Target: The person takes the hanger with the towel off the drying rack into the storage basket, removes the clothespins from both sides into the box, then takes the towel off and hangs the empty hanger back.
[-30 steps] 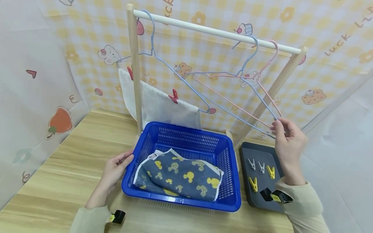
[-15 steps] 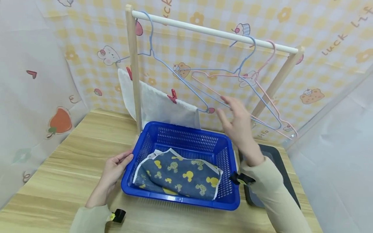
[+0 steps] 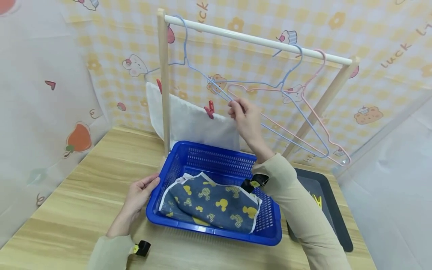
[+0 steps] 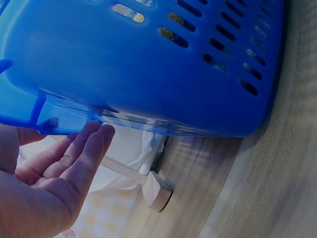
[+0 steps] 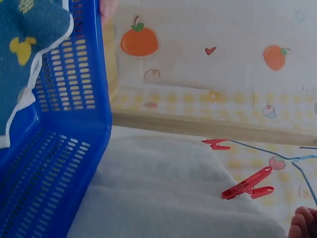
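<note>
My right hand pinches a light blue wire hanger by its sloping right arm. This hanger hangs at the left of the white rail. A white cloth hangs from it, fixed with red clothespins. My left hand holds the left rim of a blue plastic basket; in the left wrist view its fingers lie under the rim. Inside the basket is a dark grey-blue cloth with yellow mouse-head shapes and white edging.
Another blue hanger and a pink hanger hang at the rail's right, overlapping. Wooden posts hold the rail up. Right of the basket lies a dark grey tray with a yellow clothespin, partly behind my right sleeve.
My right hand has let go of the right-hand blue hanger and moved left to the blue hanger with the white cloth. The left hand stays at the basket rim.
</note>
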A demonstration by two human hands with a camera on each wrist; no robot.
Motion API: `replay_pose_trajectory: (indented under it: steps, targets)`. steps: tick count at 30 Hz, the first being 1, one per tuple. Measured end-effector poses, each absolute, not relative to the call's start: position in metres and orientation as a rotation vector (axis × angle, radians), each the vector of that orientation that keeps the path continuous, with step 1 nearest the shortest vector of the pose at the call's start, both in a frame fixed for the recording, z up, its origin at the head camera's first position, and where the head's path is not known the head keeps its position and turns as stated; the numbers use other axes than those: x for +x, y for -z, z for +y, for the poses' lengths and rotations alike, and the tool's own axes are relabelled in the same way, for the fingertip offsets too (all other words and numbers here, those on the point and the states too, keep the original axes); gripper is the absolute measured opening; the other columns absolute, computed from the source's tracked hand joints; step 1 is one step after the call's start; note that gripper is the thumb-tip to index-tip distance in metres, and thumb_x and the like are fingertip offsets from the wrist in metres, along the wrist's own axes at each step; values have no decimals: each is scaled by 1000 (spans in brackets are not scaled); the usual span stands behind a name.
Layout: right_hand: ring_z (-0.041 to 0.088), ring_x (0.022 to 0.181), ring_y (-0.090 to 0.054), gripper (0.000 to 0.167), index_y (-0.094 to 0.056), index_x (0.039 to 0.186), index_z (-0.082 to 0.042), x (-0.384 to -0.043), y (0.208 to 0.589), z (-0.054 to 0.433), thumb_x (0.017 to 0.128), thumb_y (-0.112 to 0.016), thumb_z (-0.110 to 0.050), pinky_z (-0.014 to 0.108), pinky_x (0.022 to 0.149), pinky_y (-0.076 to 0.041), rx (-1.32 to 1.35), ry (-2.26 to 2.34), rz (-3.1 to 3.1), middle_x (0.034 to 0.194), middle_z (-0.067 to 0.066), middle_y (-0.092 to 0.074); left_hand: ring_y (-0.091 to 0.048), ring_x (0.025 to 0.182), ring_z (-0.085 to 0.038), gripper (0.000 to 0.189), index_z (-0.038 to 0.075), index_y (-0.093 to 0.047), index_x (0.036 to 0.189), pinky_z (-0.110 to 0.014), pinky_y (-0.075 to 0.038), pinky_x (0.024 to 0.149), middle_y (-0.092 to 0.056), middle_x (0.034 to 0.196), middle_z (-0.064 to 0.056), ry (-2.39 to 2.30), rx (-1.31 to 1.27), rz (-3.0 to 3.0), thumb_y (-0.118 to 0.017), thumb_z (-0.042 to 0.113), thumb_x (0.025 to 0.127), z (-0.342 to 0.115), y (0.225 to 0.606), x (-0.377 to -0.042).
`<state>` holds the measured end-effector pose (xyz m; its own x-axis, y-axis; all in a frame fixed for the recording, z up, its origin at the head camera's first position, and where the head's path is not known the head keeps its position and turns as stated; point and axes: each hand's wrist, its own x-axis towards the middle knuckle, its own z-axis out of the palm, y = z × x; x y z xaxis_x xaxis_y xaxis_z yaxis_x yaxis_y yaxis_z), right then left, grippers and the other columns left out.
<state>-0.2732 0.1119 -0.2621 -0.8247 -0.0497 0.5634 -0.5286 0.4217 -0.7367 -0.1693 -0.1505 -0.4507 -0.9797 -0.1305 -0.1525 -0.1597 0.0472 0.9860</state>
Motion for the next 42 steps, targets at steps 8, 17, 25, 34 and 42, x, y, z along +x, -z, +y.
replay_pose_trajectory:
  steps: [8,17,25,34,42]
  targets:
    - [5,60,-56,19,-62,87,14,-267,240,140,95,-50,2,16,62,-52,485,-1407,-1975,70,11,-61,-59,79,8,41,-10,-51,125,-13,-51,72,-61,118,-16,-2122,-307,2273,-57,16,95,-150,450,-171]
    - [8,59,-60,19,-68,81,4,-250,220,192,93,-54,-2,16,59,-50,332,-1361,-1882,66,-7,-64,-61,72,4,42,-13,-51,125,-15,-53,66,-69,90,8,-2184,-318,2228,-57,15,94,-153,453,-172]
    - [11,60,-59,18,-68,78,3,-226,211,225,91,-56,3,16,59,-49,342,-1439,-1784,66,1,-65,-60,73,5,42,-12,-51,125,-14,-52,67,-67,86,14,-2150,-349,2262,-58,16,94,-157,454,-171]
    - [17,51,-58,17,-63,75,20,-185,195,248,86,-60,8,17,50,-47,389,-1524,-1446,61,12,-64,-60,73,5,42,-12,-51,125,-14,-52,67,-66,87,14,-2140,-364,2257,-57,16,94,-156,452,-171]
    - [23,50,-58,26,-54,78,28,-152,191,259,83,-66,6,21,47,-46,389,-1593,-1272,60,20,-61,-59,73,6,42,-13,-51,124,-13,-52,67,-66,85,16,-2133,-369,2275,-57,15,94,-156,451,-171]
